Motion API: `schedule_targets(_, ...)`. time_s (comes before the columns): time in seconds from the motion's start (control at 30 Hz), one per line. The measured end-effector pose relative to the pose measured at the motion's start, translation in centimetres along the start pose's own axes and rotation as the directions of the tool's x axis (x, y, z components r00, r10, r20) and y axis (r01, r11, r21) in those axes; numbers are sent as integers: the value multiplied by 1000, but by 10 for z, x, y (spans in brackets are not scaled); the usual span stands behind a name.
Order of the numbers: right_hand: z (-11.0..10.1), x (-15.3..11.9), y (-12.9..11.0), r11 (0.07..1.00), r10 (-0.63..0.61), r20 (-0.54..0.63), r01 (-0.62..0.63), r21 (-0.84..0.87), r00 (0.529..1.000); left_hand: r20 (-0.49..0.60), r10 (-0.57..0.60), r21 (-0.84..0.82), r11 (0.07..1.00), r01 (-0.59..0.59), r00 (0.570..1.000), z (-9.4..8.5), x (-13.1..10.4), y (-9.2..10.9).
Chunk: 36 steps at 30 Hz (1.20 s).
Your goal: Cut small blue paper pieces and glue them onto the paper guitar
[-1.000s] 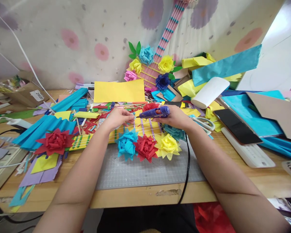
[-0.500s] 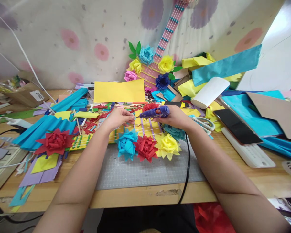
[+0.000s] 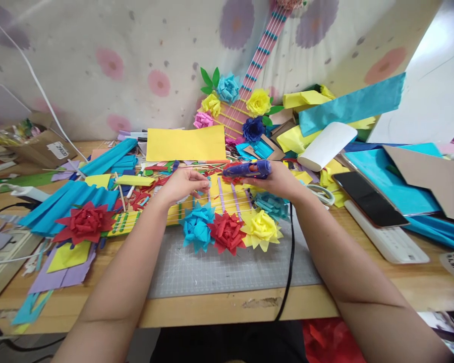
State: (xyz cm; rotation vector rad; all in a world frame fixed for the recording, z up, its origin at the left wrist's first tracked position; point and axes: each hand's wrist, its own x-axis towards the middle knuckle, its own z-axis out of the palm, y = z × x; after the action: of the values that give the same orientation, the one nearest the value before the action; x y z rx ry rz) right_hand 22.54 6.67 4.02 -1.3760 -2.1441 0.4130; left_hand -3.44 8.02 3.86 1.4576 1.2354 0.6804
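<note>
My right hand (image 3: 282, 182) grips a blue hot glue gun (image 3: 245, 171), its nozzle pointing left and a black cord hanging down. Facing the nozzle, a short gap away, my left hand (image 3: 185, 186) has thumb and fingers drawn together; whatever is in them is too small to make out. Both hands are above a yellow paper guitar (image 3: 230, 199) with purple strips and thin strings. Along its near edge are a blue paper flower (image 3: 197, 227), a red one (image 3: 227, 232) and a yellow one (image 3: 262, 229). A teal flower (image 3: 271, 205) sits beneath my right wrist.
A grey cutting mat (image 3: 230, 275) lies under the guitar. Left are a large red flower (image 3: 85, 223) and blue crepe paper (image 3: 68, 204). Scissors (image 3: 323, 194), a phone (image 3: 371, 198) and a white keyboard (image 3: 388, 234) lie right. A pink guitar (image 3: 232, 113) leans at the back.
My right hand has shifted slightly right with the glue gun, so its nozzle is farther from my left fingers. My left hand has hardly moved.
</note>
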Motion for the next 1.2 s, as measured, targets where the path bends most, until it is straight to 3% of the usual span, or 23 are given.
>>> schedule_targets(0.27, -23, 0, 17, 983, 108, -186, -77, 167, 977, -91, 95, 32, 995, -93, 991, -4, -5, 7)
schedule_targets(0.5, -22, 5, 32, 852, 344, -196, -217, 477, 918, -130, 161, 316, 942, -113, 978, -13, 20, 10)
schedule_targets(0.6, -23, 6, 35, 829, 366, -177, -234, 509, 914, -59, 188, 531, 838, -129, 980, -15, 36, 17)
schedule_targets(0.73, -26, 6, 35, 807, 370, -206, -204, 555, 906, 110, 229, 782, 580, -226, 967, -16, 53, 26)
schedule_targets(0.83, -28, 5, 34, 794, 383, -211, -204, 572, 899, 223, 209, 883, 371, -288, 952, -17, 63, 31)
schedule_targets(0.9, -28, 4, 35, 793, 385, -196, -215, 570, 902, 268, 173, 909, 280, -308, 948, -16, 67, 35)
schedule_targets(1.0, -29, 4, 35, 796, 392, -192, -227, 562, 900, 313, 111, 920, 209, -330, 943, -14, 71, 39)
schedule_targets(1.2, -30, 4, 31, 799, 382, -204, -210, 564, 901, 339, 7, 925, 181, -335, 941, -8, 71, 42)
